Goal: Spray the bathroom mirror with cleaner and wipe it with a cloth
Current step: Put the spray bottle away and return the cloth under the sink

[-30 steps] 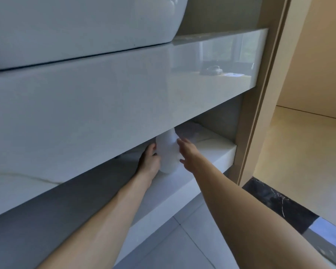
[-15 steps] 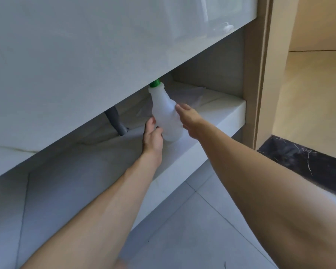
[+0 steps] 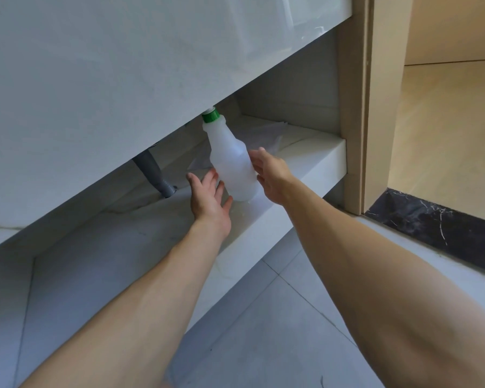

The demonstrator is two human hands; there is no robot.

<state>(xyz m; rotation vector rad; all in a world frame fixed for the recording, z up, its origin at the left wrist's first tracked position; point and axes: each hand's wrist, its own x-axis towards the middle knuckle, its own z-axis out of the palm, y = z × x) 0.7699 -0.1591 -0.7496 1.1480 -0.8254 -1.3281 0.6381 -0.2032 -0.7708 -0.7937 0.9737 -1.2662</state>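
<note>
A translucent white plastic bottle with a green collar stands tilted on the white marble-look shelf. The right hand touches its three-o'clock side; the left hand, fingers spread, sits at seven o'clock. A grey drainpipe stands at nine o'clock.

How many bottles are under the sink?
1. The white bottle with a green cap stands on the shelf, between the left hand and right hand. More may hide behind the cabinet front.

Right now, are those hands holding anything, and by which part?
The right hand grips the white spray bottle by its lower body; the left hand is open beside it.
</note>
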